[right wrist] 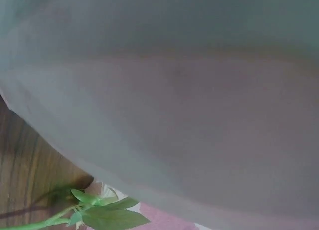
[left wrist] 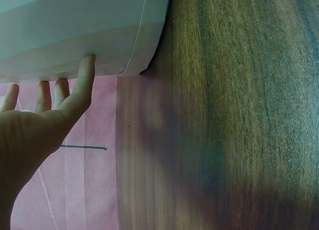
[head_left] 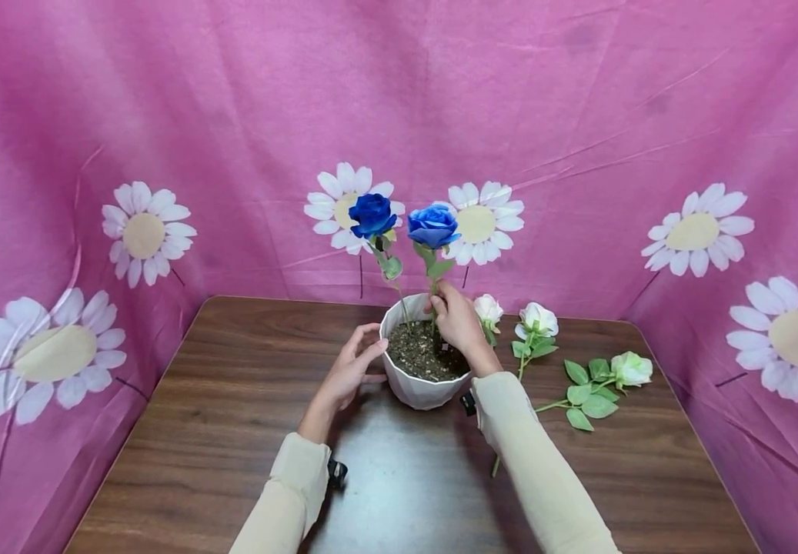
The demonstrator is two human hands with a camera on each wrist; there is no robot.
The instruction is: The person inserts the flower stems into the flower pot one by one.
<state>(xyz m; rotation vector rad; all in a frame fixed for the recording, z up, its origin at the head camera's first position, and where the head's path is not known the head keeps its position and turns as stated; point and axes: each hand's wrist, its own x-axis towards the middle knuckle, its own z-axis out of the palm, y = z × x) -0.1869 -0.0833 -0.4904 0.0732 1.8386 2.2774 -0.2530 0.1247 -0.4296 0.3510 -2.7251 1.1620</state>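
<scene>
A white faceted pot (head_left: 421,392) filled with dark soil (head_left: 419,352) stands on the table, a blue artificial rose (head_left: 374,215) upright in its left part. My right hand (head_left: 459,319) reaches over the rim and pinches the stem of a second, lighter blue rose (head_left: 433,226); the stem's lower end is hard to make out behind the fingers. On the pot's left side my left hand (head_left: 350,368) rests with extended fingers. In the left wrist view, fingertips (left wrist: 87,65) touch the pot wall (left wrist: 75,36). The pot fills most of the right wrist view, where the right hand is hidden.
To the right of the pot lie three white roses: one close behind the right hand (head_left: 488,310), one beyond it (head_left: 537,321), and one farther right (head_left: 630,370). The brown wooden table (head_left: 232,431) ends at a pink flower-printed cloth (head_left: 267,92).
</scene>
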